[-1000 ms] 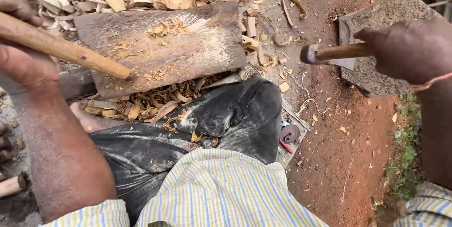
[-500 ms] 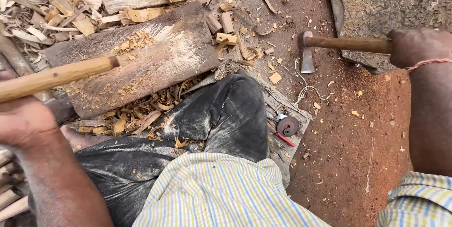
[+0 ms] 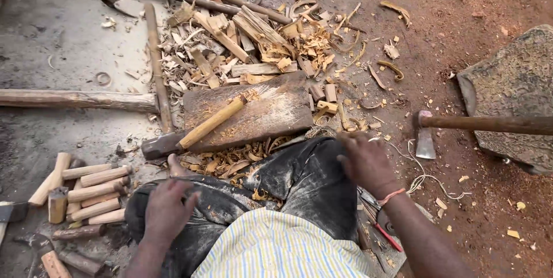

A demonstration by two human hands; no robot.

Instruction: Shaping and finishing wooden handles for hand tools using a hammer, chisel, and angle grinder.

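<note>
Two bare hands rest on the person's own dark-trousered legs (image 3: 305,186), and neither holds a tool. Largest on the ground (image 3: 489,1), a flat grey stone (image 3: 512,82) lies at the right edge, with a hatchet (image 3: 461,123) leaning across it, its long wooden handle running off the right edge and its metal head down on the red earth just left of the stone. A long rough pole (image 3: 75,100) lies level along the left edge. Near the middle sits a worn wooden chopping block (image 3: 265,114), ringed by a heap of wood chips and shavings (image 3: 253,47) that spreads toward the top edge. A pale, freshly shaved wooden handle (image 3: 212,122) lies slanted across the block's left end, touching it, free of both hands. By the lower left corner is a pile of short finished handles (image 3: 92,188). The right hand (image 3: 366,160) comes in from the lower right, forearm slanting up and to the left, a red thread at the wrist; it lies palm down on the right knee, fingers loosely curled and a little apart, gripping nothing. The left hand (image 3: 167,209) comes up from the bottom edge and lies palm down on the left thigh, fingers slightly spread, empty, well apart from the shaved handle.
</note>
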